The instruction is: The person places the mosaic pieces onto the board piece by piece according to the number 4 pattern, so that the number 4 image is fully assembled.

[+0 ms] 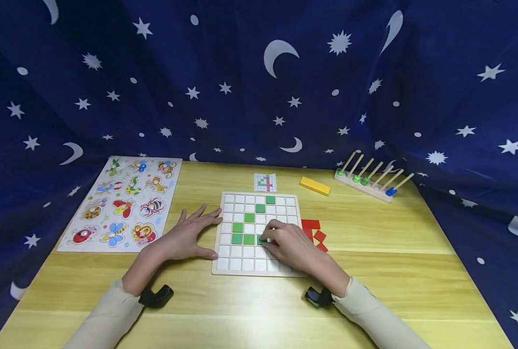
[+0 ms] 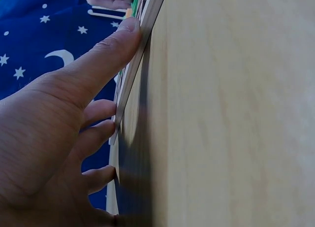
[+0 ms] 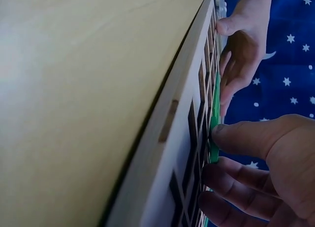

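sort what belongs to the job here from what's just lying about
Seemingly in the job:
board, left hand at its edge
green tiles, one pinched by the right hand
red tiles
pattern card

Seemingly lying about:
insect puzzle
yellow block
peg rack

Head view is bright — glare whitens the pale-yellow wooden tabletop [image 1: 259,308]. Wrist views are dimmer, softer — dark shadow edges the pale square wooden grid board [image 2: 151,13], left wrist.
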Available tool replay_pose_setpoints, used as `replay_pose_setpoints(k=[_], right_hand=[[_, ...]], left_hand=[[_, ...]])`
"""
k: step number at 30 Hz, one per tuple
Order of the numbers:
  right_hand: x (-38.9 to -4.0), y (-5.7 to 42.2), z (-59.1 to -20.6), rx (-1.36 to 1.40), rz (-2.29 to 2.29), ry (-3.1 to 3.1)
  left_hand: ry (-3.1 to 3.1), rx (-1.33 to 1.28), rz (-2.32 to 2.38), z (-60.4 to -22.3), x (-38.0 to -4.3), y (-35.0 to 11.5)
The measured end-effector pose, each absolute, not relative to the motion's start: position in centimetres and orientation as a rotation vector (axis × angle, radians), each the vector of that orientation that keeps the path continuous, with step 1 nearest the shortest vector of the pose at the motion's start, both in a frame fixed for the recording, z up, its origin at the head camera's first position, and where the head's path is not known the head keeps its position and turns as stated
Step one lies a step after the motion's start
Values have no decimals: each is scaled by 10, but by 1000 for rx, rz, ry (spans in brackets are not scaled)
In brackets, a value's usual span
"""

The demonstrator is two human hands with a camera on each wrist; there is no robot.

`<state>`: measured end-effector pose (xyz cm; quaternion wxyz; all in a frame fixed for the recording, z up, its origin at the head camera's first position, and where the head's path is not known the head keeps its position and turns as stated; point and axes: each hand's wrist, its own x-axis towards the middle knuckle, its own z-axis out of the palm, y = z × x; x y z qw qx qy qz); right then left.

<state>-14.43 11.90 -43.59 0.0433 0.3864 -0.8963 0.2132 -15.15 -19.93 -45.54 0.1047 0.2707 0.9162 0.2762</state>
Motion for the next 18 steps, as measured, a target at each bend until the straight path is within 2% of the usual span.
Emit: replay_pose_setpoints(k=[18], right_hand=[[-139, 115, -434, 1217, 589, -2727]], left_hand=[[2704, 795, 827, -453, -149, -197]])
